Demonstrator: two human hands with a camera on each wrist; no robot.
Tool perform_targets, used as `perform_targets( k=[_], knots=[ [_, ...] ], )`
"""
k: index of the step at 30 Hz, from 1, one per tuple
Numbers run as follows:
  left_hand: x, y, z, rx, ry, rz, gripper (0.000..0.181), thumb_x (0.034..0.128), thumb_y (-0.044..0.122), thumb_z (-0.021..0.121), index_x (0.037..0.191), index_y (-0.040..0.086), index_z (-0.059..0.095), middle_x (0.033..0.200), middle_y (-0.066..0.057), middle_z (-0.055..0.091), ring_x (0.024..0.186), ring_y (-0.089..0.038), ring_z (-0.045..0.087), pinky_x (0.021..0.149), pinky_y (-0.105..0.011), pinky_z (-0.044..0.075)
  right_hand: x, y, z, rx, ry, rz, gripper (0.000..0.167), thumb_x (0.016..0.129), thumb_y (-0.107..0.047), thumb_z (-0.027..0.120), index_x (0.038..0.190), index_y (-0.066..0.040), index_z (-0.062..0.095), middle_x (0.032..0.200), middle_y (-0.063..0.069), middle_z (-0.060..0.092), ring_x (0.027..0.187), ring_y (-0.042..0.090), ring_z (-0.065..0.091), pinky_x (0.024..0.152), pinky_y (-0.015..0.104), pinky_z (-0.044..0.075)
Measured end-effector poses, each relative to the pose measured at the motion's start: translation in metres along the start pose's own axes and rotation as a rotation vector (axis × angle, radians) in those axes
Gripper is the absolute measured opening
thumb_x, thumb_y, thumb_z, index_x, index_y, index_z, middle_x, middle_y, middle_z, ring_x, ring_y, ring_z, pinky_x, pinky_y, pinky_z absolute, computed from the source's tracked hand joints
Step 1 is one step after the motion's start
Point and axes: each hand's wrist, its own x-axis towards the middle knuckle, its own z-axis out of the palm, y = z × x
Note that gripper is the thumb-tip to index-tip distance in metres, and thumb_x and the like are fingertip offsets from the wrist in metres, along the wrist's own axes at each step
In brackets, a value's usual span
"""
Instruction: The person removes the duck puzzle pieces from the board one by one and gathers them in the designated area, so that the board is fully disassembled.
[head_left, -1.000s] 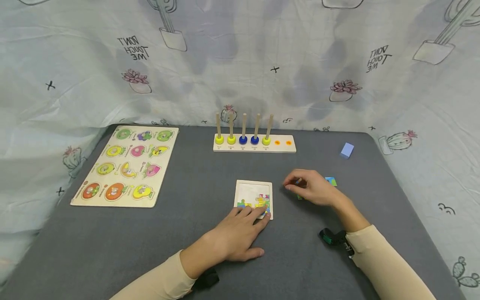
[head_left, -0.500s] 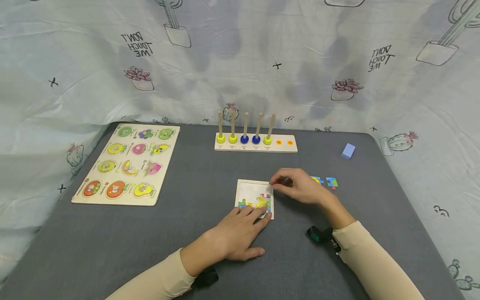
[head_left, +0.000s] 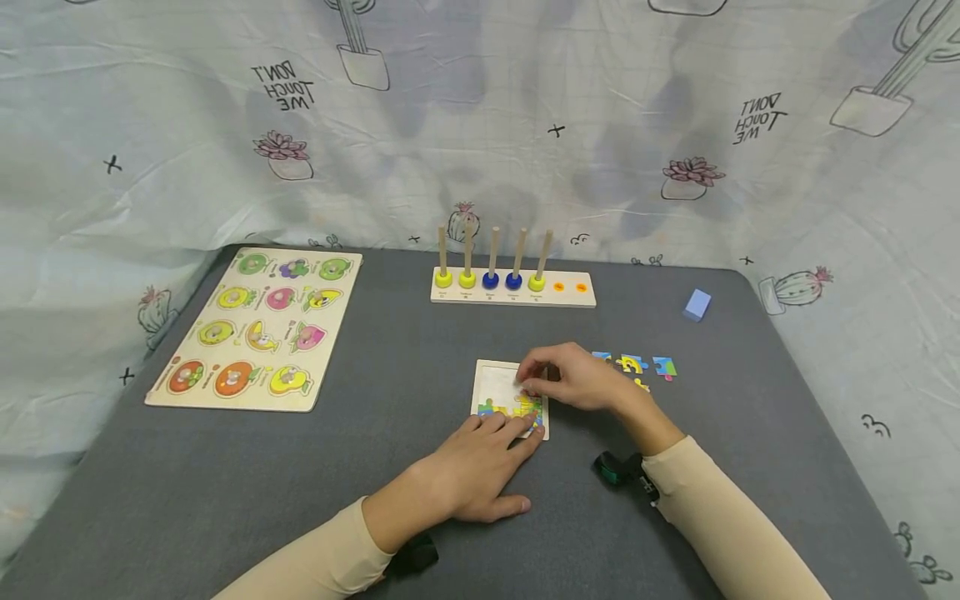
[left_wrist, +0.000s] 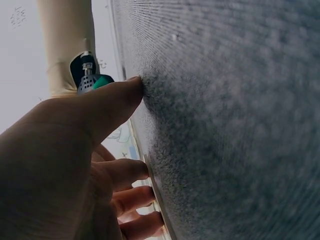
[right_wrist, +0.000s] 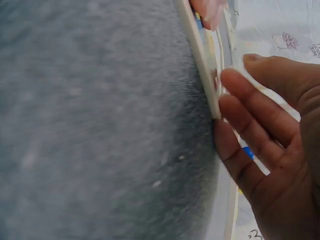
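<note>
A small wooden puzzle tray (head_left: 498,374) lies mid-table, with colourful jigsaw pieces (head_left: 489,407) along its near and right parts. My left hand (head_left: 480,475) rests with fingers spread on the tray's near edge, thumb on the cloth. My right hand (head_left: 573,377) is over the tray's right side, fingers bent toward its surface. In the right wrist view, the right fingertips (right_wrist: 229,80) are at the tray's edge and the thumb stands apart from them; whether a piece is between them is hidden. Several loose jigsaw pieces (head_left: 632,363) lie beyond the right hand.
A fruit puzzle board (head_left: 247,312) lies at the left. Toward the back stands a wooden peg board (head_left: 513,290) with yellow and blue rings on its pegs. A light blue block (head_left: 697,305) is at the far right, and patterned cloth (head_left: 480,125) hangs behind the grey table.
My right hand has moved left from the loose pieces to over the tray, uncovering several of them. My left hand stays on the tray's near edge. The head view has shifted slightly.
</note>
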Motion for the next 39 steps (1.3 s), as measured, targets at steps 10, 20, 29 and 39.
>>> perform_targets(
  k=[10,20,29,39],
  knots=[
    [0.002,-0.001,-0.002,0.002,-0.012,-0.005,0.084,0.0955,0.069,0.054,0.162,0.023,0.034,0.161,0.003,0.038,0.139,-0.02,0.041,0.107,-0.044,0.042,0.007,-0.005,-0.001,-0.083,-0.05,0.031,0.014,0.1,-0.017,0.069,0.112,-0.012,0.073,0.099,-0.005,0.075,0.079,0.005,0.065,0.073,0.028,0.055],
    [0.002,-0.004,-0.001,-0.013,-0.037,-0.011,0.083,0.0952,0.07,0.054,0.163,0.026,0.033,0.161,0.004,0.036,0.138,-0.02,0.041,0.107,-0.047,0.041,0.01,-0.01,-0.002,-0.084,-0.089,0.048,0.016,0.099,-0.019,0.071,0.113,-0.013,0.073,0.101,-0.005,0.073,0.085,0.007,0.068,0.078,0.029,0.056],
    [0.003,-0.004,-0.001,-0.029,-0.045,-0.013,0.084,0.095,0.07,0.055,0.163,0.026,0.032,0.161,0.003,0.036,0.137,-0.021,0.041,0.107,-0.048,0.041,0.007,-0.013,-0.002,-0.072,-0.091,0.062,0.014,0.099,-0.018,0.071,0.112,-0.013,0.074,0.101,-0.006,0.075,0.083,0.007,0.067,0.077,0.029,0.055],
    [0.003,-0.003,-0.001,-0.023,-0.034,-0.013,0.084,0.0948,0.07,0.055,0.163,0.026,0.032,0.16,0.003,0.037,0.136,-0.021,0.041,0.105,-0.046,0.042,0.003,-0.007,-0.002,0.063,-0.09,0.036,0.018,0.1,-0.013,0.069,0.117,-0.009,0.072,0.11,0.003,0.072,0.094,0.016,0.071,0.085,0.035,0.057]
  ],
)
